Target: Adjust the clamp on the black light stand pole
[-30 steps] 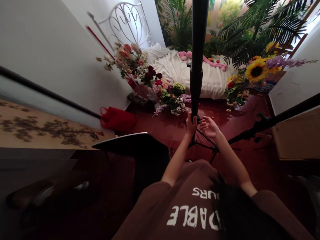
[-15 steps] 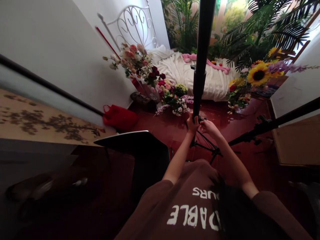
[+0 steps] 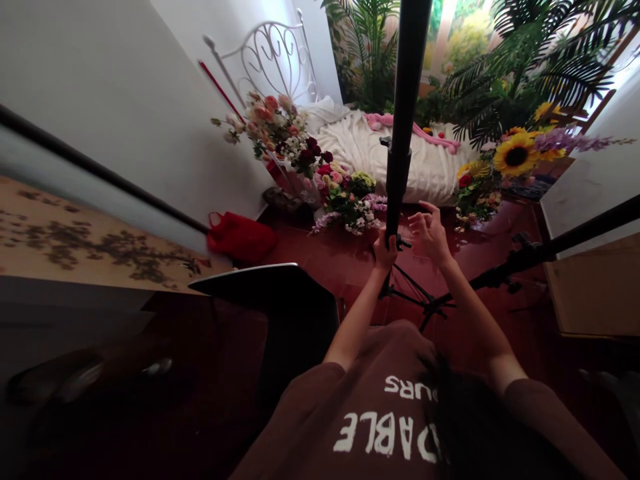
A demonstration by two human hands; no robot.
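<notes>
The single head-worn camera looks forward and steeply down from just above the person's chest (image 3: pixel 385 427), close over the left hand (image 3: pixel 385 250) and right hand (image 3: pixel 429 233), its wide, curved view reaching past the pole (image 3: pixel 405 100) to the bed (image 3: pixel 360 153) beyond.

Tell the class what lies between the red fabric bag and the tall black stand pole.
A bunch of mixed flowers on the dark red floor, seen in the head view.
</notes>
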